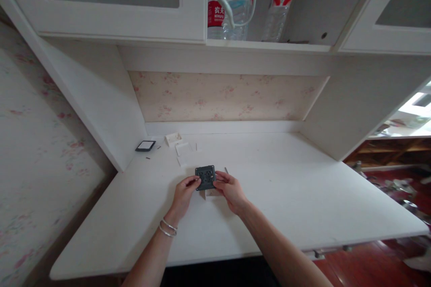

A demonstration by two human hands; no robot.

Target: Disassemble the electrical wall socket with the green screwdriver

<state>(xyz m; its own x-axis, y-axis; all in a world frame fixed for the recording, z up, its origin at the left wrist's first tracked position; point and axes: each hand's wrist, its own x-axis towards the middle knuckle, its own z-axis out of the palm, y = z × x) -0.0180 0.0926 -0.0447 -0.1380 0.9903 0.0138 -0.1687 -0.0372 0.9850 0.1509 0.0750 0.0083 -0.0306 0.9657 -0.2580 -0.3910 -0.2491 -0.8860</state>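
Note:
Both my hands hold a small dark grey square part (205,177), like a socket module with holes in its face, just above the white desk (286,197). My left hand (183,195), with thin silver bangles at the wrist, pinches its left edge. My right hand (230,188) grips its right edge. Under my hands lies a small white piece (210,193), mostly hidden.
At the back left of the desk lie a black-framed plate (145,145), a white box-like part (173,138), flat white pieces (183,149) and tiny screws. Water bottles (232,4) stand on the shelf above. Cabinet sides wall in the desk left and right.

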